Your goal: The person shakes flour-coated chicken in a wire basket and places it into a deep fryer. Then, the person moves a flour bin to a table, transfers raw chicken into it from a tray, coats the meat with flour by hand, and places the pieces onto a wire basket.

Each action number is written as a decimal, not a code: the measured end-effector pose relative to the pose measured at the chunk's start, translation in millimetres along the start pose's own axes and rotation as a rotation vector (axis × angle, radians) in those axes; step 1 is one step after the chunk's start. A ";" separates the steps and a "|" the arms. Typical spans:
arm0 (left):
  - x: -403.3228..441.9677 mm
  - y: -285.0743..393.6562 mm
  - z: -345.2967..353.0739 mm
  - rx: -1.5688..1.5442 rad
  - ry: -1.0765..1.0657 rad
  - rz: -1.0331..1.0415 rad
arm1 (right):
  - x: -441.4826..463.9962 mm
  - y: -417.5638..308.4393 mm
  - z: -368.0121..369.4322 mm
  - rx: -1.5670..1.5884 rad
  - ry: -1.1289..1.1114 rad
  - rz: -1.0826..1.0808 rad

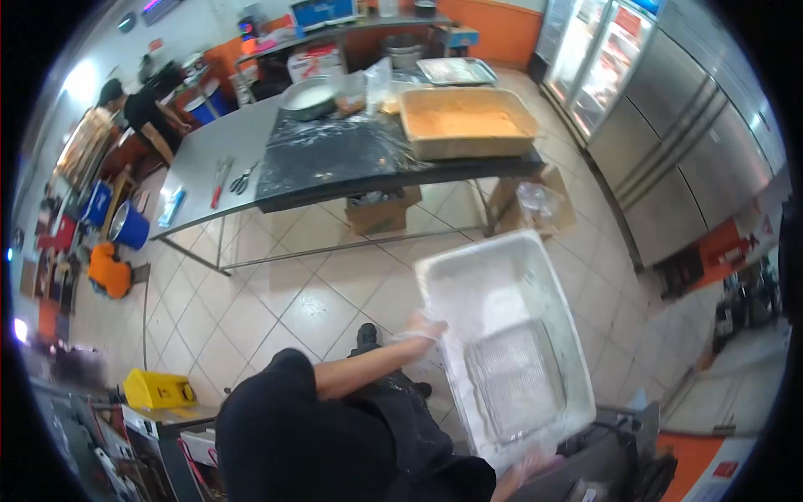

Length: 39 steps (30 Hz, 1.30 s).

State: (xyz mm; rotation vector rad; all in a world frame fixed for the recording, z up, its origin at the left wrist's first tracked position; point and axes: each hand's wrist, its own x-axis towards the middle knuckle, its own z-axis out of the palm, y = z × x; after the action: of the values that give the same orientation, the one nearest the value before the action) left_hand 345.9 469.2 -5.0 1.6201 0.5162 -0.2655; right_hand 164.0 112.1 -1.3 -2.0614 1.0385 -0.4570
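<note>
A large white tub (pixel 577 368) is held tilted in front of my body, with white powder inside and a clear ridged tray or basket (pixel 514 381) in its lower part. My left hand (pixel 428 328), in a clear glove, is closed on the tub's left rim. Near the tub's bottom edge is my right hand (pixel 531 465), also gloved and blurred; its fingers are partly hidden, and it appears to support that edge.
Beyond stands a work table (pixel 226 155) holding a tub of orange powder (pixel 468 117), a round pan (pixel 309 99), tongs (pixel 221 182) and scissors (pixel 243 179). Cardboard boxes (pixel 376 213) sit beneath. Another person (pixel 150 113) stands back left. Steel refrigerators (pixel 669 142) line the right.
</note>
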 end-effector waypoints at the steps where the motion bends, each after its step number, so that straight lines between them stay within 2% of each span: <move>1: 11.2 13.2 -31.5 -0.014 0.115 -0.021 | -0.7 -21.8 23.2 0.079 -0.101 -0.018; 2: 22.0 29.0 -63.9 -0.025 0.223 -0.039 | 1.1 -49.0 50.3 0.154 -0.201 -0.042; 4: 25.3 69.6 -120.4 -0.302 0.417 0.083 | 6.2 -131.3 114.7 0.293 -0.352 -0.152; 6: 13.7 126.5 -180.2 -0.359 0.466 0.063 | 11.7 -224.7 188.6 0.428 -0.483 -0.280; 8: 68.4 95.7 -249.5 -0.676 0.467 0.345 | 15.9 -274.8 290.4 0.556 -0.510 -0.467; 9: 76.5 111.1 -277.6 -0.719 0.528 0.283 | 11.5 -310.4 331.1 0.584 -0.535 -0.580; 10: 84.1 131.5 -304.2 -0.760 0.588 0.223 | 8.0 -346.8 370.0 0.544 -0.647 -0.540; 12: 115.0 149.2 -349.8 -0.793 0.636 0.215 | -11.1 -411.5 454.6 0.483 -0.516 -0.612; 14: 165.6 151.9 -399.3 -0.817 0.665 0.173 | -29.2 -514.3 496.1 0.211 -0.716 -0.555; 16: 221.7 126.7 -445.0 -0.808 0.688 0.071 | 10.9 -506.9 666.4 -0.105 -0.576 -1.066; 18: 260.3 123.6 -465.5 -0.917 0.658 0.129 | -13.6 -572.6 690.6 -0.099 -0.567 -0.914; 19: 276.6 123.3 -473.8 -0.969 0.649 0.157 | -14.5 -591.5 719.8 -0.281 -0.537 -1.141; 21: 307.6 121.1 -486.9 -1.036 0.682 0.082 | -8.4 -614.5 765.6 -0.654 -0.458 -1.587; 23: 318.9 134.6 -477.7 -1.134 0.735 0.055 | -5.5 -627.6 791.8 -0.613 -0.552 -1.470; 26: 339.8 117.5 -480.6 -1.195 0.779 -0.139 | -0.1 -628.5 809.0 -0.436 -0.662 -1.260; 27: 344.8 115.7 -478.2 -1.156 0.836 -0.170 | 0.4 -628.7 811.3 -0.352 -0.689 -1.182; 29: 335.3 119.2 -470.4 -1.068 0.788 -0.239 | -12.7 -638.8 782.7 -0.303 -0.712 -1.029; 33: 323.2 114.5 -475.5 -0.954 0.675 -0.258 | -87.6 -697.2 696.6 -0.535 -0.509 -1.190; 36: 324.2 119.2 -479.4 -1.100 0.549 -0.350 | -89.3 -663.8 730.7 -0.772 -0.970 -1.538; 39: 328.8 157.2 -462.5 -1.253 0.474 -0.475 | -87.8 -637.6 756.3 -0.936 -1.131 -1.760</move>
State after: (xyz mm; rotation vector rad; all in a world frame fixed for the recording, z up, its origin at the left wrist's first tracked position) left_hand 646.7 973.6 37.2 0.3008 1.1394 0.1177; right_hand 899.6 779.2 5.7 -2.7986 -1.6740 0.5734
